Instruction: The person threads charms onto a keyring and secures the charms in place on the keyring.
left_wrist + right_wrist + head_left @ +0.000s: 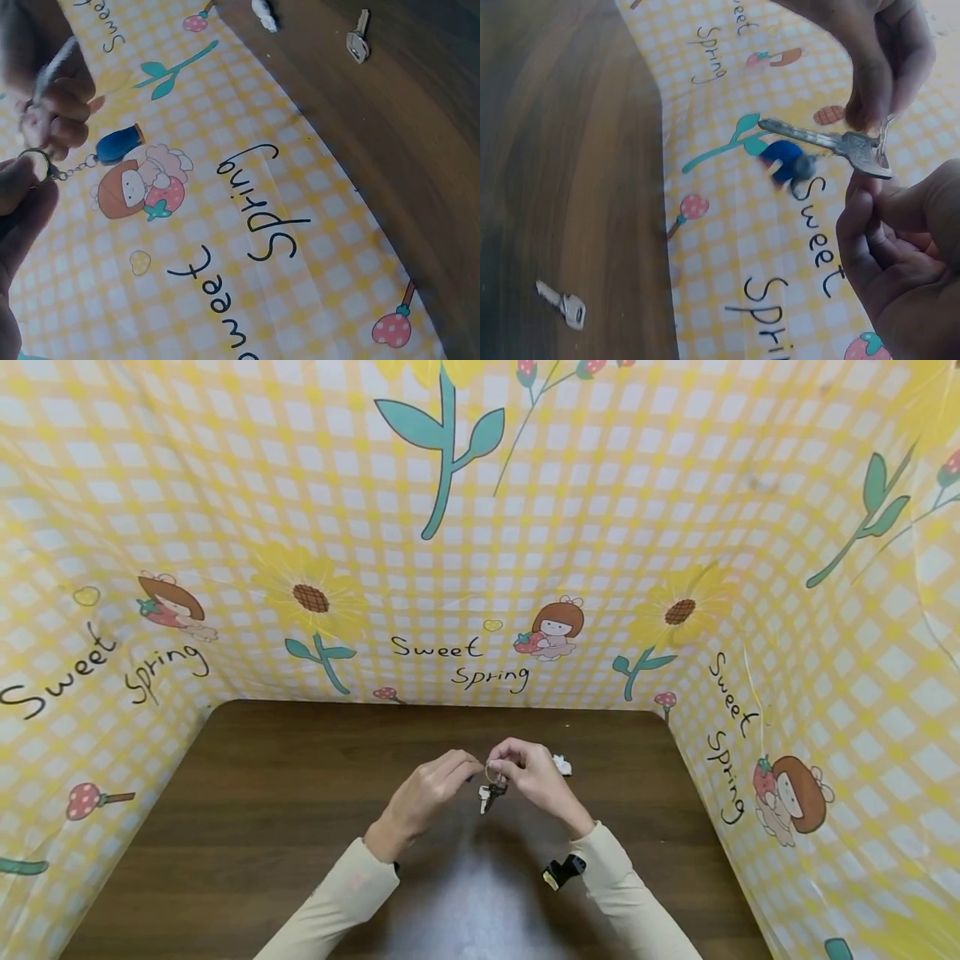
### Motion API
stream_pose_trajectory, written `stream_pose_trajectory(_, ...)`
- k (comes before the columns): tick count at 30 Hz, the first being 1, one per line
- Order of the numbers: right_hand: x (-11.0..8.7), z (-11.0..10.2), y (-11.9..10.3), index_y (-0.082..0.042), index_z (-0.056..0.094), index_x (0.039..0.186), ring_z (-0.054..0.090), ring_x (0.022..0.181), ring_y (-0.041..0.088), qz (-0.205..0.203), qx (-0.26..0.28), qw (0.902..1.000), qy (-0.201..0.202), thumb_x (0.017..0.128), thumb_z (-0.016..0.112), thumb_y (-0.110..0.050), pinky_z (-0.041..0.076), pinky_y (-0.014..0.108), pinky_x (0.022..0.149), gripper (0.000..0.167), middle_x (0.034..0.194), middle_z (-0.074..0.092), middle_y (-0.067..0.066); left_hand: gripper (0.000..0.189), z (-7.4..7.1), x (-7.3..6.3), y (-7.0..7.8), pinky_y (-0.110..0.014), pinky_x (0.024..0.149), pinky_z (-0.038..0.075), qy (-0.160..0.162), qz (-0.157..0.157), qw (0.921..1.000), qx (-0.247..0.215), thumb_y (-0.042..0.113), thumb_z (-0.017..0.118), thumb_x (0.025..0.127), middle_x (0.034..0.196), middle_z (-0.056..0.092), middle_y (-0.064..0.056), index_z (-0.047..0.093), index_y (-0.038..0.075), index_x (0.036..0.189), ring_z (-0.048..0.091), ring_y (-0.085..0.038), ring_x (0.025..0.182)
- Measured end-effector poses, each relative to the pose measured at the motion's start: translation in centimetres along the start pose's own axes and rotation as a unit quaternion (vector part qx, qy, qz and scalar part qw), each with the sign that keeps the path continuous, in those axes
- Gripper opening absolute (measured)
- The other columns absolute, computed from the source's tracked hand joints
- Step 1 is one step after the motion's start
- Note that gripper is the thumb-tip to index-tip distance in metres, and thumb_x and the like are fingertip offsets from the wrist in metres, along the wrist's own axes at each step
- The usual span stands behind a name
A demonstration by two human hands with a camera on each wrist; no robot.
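My left hand (431,789) and right hand (536,777) meet above the brown table, fingertips almost together. Between them is a metal key ring (491,772); in the left wrist view, my left thumb and finger pinch the ring (39,162). From it, a short chain carries a blue charm (118,145). A silver key (825,142) hangs at the ring in the right wrist view, its blade pointing down toward the table. My right thumb and index finger pinch beside its head, partly hiding the ring. A second silver key (568,307) lies loose on the table.
A small white object (562,766) lies on the table (285,760) beyond my right hand. A black wrist camera (564,870) sits by my right sleeve. Yellow checked cloth (420,602) with printed flowers and lettering walls the table at the back and both sides.
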State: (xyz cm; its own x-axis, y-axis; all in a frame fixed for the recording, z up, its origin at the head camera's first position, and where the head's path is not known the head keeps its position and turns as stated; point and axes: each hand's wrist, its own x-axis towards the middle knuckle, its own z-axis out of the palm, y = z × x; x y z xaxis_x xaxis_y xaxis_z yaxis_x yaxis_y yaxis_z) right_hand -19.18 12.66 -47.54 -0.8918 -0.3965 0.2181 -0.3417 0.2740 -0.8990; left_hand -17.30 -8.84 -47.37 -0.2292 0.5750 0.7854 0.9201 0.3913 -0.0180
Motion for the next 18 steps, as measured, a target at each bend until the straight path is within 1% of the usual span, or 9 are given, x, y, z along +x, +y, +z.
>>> stream_pose_trajectory(2,-0.01,-0.19,0.16,0.004,0.07,0.099,0.061,0.069,0.01,0.0,0.006,1.0,0.007,0.101,0.066,0.005,0.052,0.021,0.063,0.005,0.082,0.071,0.012,0.018,0.13,0.16,0.11,-0.024,0.081,0.06,0.01,-0.003,0.9998,-0.016,-0.014,0.073,0.089,0.099,0.069,-0.008,0.069,-0.002,0.103,0.07,-0.017,0.088)
stream_pose_trajectory(4,-0.03,-0.37,0.22,0.003,0.07,0.101,0.063,0.07,0.01,-0.005,0.011,0.9999,0.012,0.102,0.066,0.003,0.054,0.022,0.065,0.004,0.084,0.071,0.011,0.023,0.32,0.3,0.18,-0.023,0.081,0.06,0.023,-0.02,0.9987,-0.041,-0.015,0.078,0.084,0.098,0.07,-0.008,0.07,-0.002,0.102,0.071,-0.017,0.088)
stream_pose_trajectory(5,-0.04,-0.43,0.23,0.002,0.07,0.102,0.064,0.071,0.011,-0.009,0.013,0.9998,0.012,0.103,0.066,0.002,0.055,0.023,0.066,0.004,0.085,0.071,0.011,0.025,0.39,0.35,0.19,-0.022,0.081,0.06,0.028,-0.031,0.9979,-0.051,-0.015,0.08,0.083,0.098,0.071,-0.008,0.071,-0.001,0.101,0.072,-0.017,0.087)
stream_pose_trajectory(7,-0.07,-0.5,0.15,0.002,0.07,0.104,0.066,0.072,0.012,-0.018,0.014,0.9997,0.013,0.104,0.066,0.0,0.056,0.025,0.067,0.005,0.087,0.071,0.011,0.027,0.5,0.33,0.14,-0.021,0.079,0.06,0.039,-0.066,0.9943,-0.074,-0.015,0.083,0.08,0.095,0.071,-0.007,0.072,0.0,0.099,0.072,-0.016,0.085)
stream_pose_trajectory(8,-0.11,-0.53,0.09,0.002,0.07,0.105,0.067,0.073,0.015,-0.02,0.017,0.9996,0.014,0.104,0.066,-0.001,0.057,0.025,0.069,0.005,0.088,0.072,0.011,0.026,0.5,0.34,0.11,-0.021,0.078,0.06,0.045,-0.086,0.9913,-0.089,-0.015,0.083,0.08,0.094,0.071,-0.006,0.072,0.0,0.098,0.073,-0.016,0.083)
stream_pose_trajectory(9,-0.18,-0.58,0.05,0.002,0.07,0.106,0.068,0.074,0.015,-0.023,0.02,0.9994,0.015,0.104,0.065,-0.001,0.058,0.026,0.069,0.006,0.089,0.072,0.011,0.024,0.48,0.32,0.06,-0.021,0.077,0.06,0.052,-0.104,0.9876,-0.105,-0.014,0.083,0.08,0.093,0.072,-0.006,0.073,0.0,0.097,0.073,-0.016,0.083)
stream_pose_trajectory(11,-0.32,-0.73,-0.06,0.002,0.071,0.11,0.07,0.076,0.025,-0.021,0.029,0.9993,0.014,0.105,0.065,-0.002,0.058,0.026,0.071,0.009,0.092,0.073,0.015,0.021,0.43,0.25,-0.03,-0.021,0.075,0.06,0.061,-0.135,0.981,-0.125,-0.013,0.082,0.083,0.093,0.072,-0.005,0.075,0.002,0.096,0.073,-0.015,0.082)
stream_pose_trajectory(16,-0.49,-1.04,0.04,0.003,0.073,0.112,0.071,0.078,0.027,-0.015,0.041,0.9989,0.014,0.105,0.064,-0.002,0.058,0.025,0.072,0.012,0.094,0.074,0.019,0.018,0.53,0.14,-0.32,-0.025,0.072,0.061,0.079,-0.205,0.9641,-0.148,-0.01,0.082,0.085,0.092,0.074,-0.002,0.077,0.003,0.095,0.072,-0.014,0.082)
stream_pose_trajectory(18,-0.46,-1.05,0.1,0.002,0.073,0.109,0.07,0.078,0.02,-0.018,0.039,0.9989,0.018,0.105,0.065,-0.003,0.057,0.024,0.072,0.011,0.093,0.075,0.016,0.017,0.54,0.19,-0.46,-0.026,0.071,0.061,0.084,-0.23,0.9566,-0.158,-0.009,0.083,0.085,0.091,0.074,-0.002,0.077,0.003,0.095,0.072,-0.014,0.081)
